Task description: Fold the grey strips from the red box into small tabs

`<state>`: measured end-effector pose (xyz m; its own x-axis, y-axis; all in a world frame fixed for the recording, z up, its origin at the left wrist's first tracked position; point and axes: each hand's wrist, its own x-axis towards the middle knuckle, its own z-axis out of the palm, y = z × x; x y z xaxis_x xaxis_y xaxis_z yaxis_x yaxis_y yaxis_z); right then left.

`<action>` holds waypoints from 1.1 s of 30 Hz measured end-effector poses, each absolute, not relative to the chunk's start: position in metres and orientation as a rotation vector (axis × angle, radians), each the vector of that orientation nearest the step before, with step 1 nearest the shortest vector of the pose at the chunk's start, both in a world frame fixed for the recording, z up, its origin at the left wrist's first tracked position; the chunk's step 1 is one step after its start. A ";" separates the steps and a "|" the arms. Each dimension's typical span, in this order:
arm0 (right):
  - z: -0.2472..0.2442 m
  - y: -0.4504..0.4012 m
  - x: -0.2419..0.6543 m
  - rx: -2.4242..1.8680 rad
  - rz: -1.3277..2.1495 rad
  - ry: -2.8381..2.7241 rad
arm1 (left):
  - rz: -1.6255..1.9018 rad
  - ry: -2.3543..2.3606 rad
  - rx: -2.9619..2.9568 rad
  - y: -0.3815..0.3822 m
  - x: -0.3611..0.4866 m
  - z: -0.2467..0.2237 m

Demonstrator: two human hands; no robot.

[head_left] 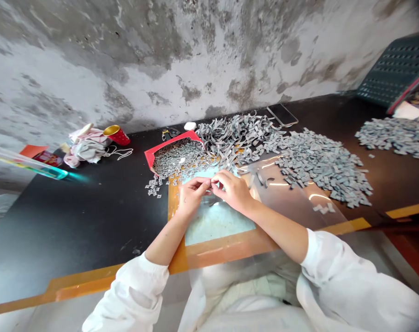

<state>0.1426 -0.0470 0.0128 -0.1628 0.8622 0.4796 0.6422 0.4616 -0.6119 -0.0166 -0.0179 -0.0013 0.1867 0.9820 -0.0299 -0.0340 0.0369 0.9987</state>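
no print readable except a blur on small red packet [47,158] at far left of black counter [92,216], too small to make out. left hand [192,196] & right hand [232,190] both clenched at fingertips, pinching sth small, mostly hidden by fingers, over pale board [218,226]. grey cut pieces [320,168] heaped nr far edge, long grey strips [235,138] just beside, more pieces in red card tray [173,154]. phone [282,115] at far edge; red cup w/ gold rim [116,134] far left.
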 end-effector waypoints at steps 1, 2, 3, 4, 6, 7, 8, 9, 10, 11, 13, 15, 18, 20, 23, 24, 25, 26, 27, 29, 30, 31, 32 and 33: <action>0.013 -0.047 0.142 -1.242 0.395 -1.864 | 1.063 1.059 1.205 -0.017 -0.016 -0.002; 0.013 -0.046 0.142 -1.214 0.456 -1.832 | 1.059 1.056 1.173 -0.017 -0.016 -0.003; 0.013 -0.046 0.142 -1.183 0.517 -1.794 | 1.055 1.055 1.146 -0.017 -0.015 -0.003; 0.012 -0.045 0.142 -1.153 0.572 -1.754 | 1.051 1.055 1.125 -0.016 -0.015 -0.003; 0.012 -0.044 0.141 -1.112 0.678 -1.666 | 1.042 1.055 1.105 -0.016 -0.015 -0.003; 0.011 -0.043 0.140 -1.100 0.749 -1.615 | 1.034 1.055 1.102 -0.016 -0.015 -0.003; 0.010 -0.043 0.140 -1.090 0.837 -1.554 | 1.028 1.053 1.103 -0.016 -0.015 -0.002; 0.009 -0.043 0.138 -1.082 0.937 -1.483 | 1.024 1.052 1.105 -0.017 -0.016 -0.002; 0.007 -0.042 0.137 -1.072 1.038 -1.409 | 1.023 1.052 1.107 -0.017 -0.016 -0.002; 0.005 -0.042 0.136 -1.062 1.130 -1.333 | 1.026 1.055 1.107 -0.017 -0.016 -0.002; 0.002 -0.040 0.134 -1.040 1.262 -1.200 | 1.036 1.069 1.102 -0.016 -0.016 -0.003; -0.001 -0.039 0.132 -1.028 1.321 -1.118 | 1.039 1.076 1.092 -0.016 -0.016 -0.003; -0.004 -0.037 0.133 -1.054 1.311 -1.092 | 1.018 1.050 1.097 -0.017 -0.015 -0.001; -0.004 -0.036 0.135 -1.088 1.267 -1.120 | 1.008 1.049 1.112 -0.017 -0.015 0.000; -0.003 -0.036 0.139 -1.142 1.180 -1.186 | 1.014 1.096 1.111 -0.017 -0.014 0.001; -0.002 -0.036 0.140 -1.156 1.155 -1.206 | 1.018 1.110 1.104 -0.017 -0.015 0.001; -0.001 -0.036 0.141 -1.162 1.140 -1.224 | 1.021 1.119 1.096 -0.016 -0.015 0.000; 0.000 -0.036 0.141 -1.156 1.139 -1.239 | 1.022 1.123 1.092 -0.016 -0.016 -0.001; 0.001 -0.036 0.142 -1.141 1.153 -1.253 | 1.022 1.124 1.091 -0.015 -0.017 -0.001; 0.002 -0.036 0.142 -1.098 1.197 -1.264 | 1.016 1.123 1.102 -0.014 -0.018 -0.003; 0.003 -0.037 0.142 -1.085 1.215 -1.260 | 1.012 1.122 1.110 -0.013 -0.019 -0.003; 0.003 -0.037 0.142 -1.081 1.227 -1.252 | 1.010 1.121 1.114 -0.013 -0.020 -0.003; 0.003 -0.037 0.142 -1.084 1.230 -1.244 | 1.009 1.119 1.116 -0.012 -0.020 -0.003; 0.002 -0.037 0.142 -1.093 1.223 -1.239 | 1.009 1.114 1.116 -0.012 -0.020 -0.003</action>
<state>0.1424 -0.0367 0.0025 -0.0510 0.9963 0.0695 -0.0566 0.0666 -0.9962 -0.0199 -0.0125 -0.0033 0.1636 0.9748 -0.1517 -0.0547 0.1625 0.9852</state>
